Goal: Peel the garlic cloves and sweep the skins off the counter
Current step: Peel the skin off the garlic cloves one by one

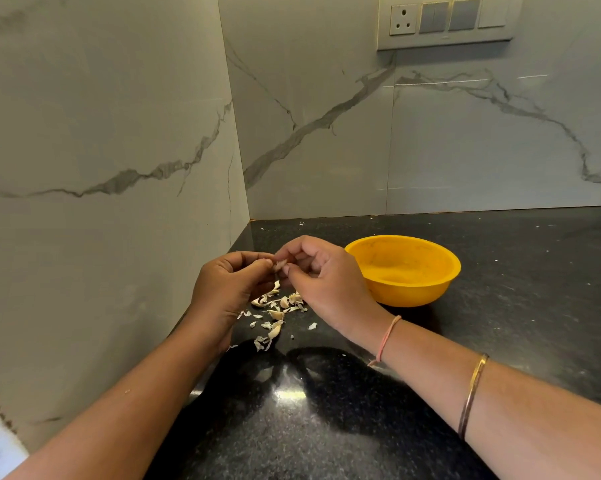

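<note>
Above the black counter [344,403], my left hand [228,289] and my right hand [321,275] meet fingertip to fingertip. Both pinch one small garlic cloves piece, a single clove [279,265], mostly hidden by the fingers. Under the hands lies a scatter of pale garlic skins [274,315] with a few cloves among them. A thin pink thread and a gold bangle sit on my right wrist and forearm.
A yellow bowl [427,289] stands on the counter just right of my right hand; its inside looks bare. Marble walls close the corner at the left and the back. A switch panel [446,22] hangs high on the back wall.
</note>
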`<state>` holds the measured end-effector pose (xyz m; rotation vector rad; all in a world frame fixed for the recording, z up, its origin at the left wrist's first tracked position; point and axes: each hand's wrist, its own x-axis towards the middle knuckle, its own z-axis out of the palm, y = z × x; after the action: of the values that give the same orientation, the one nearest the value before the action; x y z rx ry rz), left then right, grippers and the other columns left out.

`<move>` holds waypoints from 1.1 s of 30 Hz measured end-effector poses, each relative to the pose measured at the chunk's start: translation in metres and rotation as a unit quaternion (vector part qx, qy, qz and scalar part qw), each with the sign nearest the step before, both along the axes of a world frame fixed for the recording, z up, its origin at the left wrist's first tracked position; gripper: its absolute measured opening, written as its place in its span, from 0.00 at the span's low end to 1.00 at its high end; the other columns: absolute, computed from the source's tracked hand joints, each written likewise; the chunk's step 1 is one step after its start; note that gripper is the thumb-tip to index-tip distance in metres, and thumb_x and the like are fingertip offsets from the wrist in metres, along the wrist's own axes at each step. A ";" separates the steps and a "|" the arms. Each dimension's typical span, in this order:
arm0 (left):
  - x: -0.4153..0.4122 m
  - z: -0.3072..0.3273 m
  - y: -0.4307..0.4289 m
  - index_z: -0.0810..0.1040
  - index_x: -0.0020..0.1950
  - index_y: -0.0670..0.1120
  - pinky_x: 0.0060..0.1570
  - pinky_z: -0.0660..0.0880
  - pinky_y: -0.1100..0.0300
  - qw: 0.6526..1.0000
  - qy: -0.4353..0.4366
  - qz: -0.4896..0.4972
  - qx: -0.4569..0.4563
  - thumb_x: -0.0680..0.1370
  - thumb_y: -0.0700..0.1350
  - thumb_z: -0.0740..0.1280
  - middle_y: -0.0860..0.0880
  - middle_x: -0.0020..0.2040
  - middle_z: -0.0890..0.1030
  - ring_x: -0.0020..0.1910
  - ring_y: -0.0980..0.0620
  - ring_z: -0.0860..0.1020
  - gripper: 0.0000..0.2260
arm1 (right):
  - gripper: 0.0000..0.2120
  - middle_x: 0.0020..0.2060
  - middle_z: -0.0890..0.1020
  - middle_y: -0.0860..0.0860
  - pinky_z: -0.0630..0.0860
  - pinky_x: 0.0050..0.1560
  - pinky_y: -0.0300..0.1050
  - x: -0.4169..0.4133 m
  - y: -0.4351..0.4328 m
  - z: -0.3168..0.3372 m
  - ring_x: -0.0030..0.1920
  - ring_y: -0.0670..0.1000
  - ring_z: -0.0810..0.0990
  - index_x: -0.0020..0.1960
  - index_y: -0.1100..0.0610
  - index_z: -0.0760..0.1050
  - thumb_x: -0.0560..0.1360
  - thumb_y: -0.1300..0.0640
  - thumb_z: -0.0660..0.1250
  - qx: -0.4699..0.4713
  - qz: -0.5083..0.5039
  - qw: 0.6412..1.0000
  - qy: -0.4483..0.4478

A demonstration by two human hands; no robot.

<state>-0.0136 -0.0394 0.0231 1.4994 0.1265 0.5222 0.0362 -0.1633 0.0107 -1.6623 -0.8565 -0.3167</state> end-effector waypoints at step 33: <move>-0.001 -0.007 0.004 0.80 0.35 0.55 0.31 0.73 0.69 0.941 -0.030 0.083 0.327 0.72 0.43 0.72 0.56 0.29 0.81 0.29 0.62 0.77 0.08 | 0.07 0.42 0.84 0.53 0.79 0.43 0.37 0.000 -0.004 0.004 0.41 0.46 0.81 0.48 0.60 0.83 0.72 0.66 0.69 -0.066 -0.086 0.991 -0.075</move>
<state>-0.0151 -0.0349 0.0159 2.1310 0.0288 0.7945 0.0357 -0.1674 0.0145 -1.8592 -0.8614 -0.5193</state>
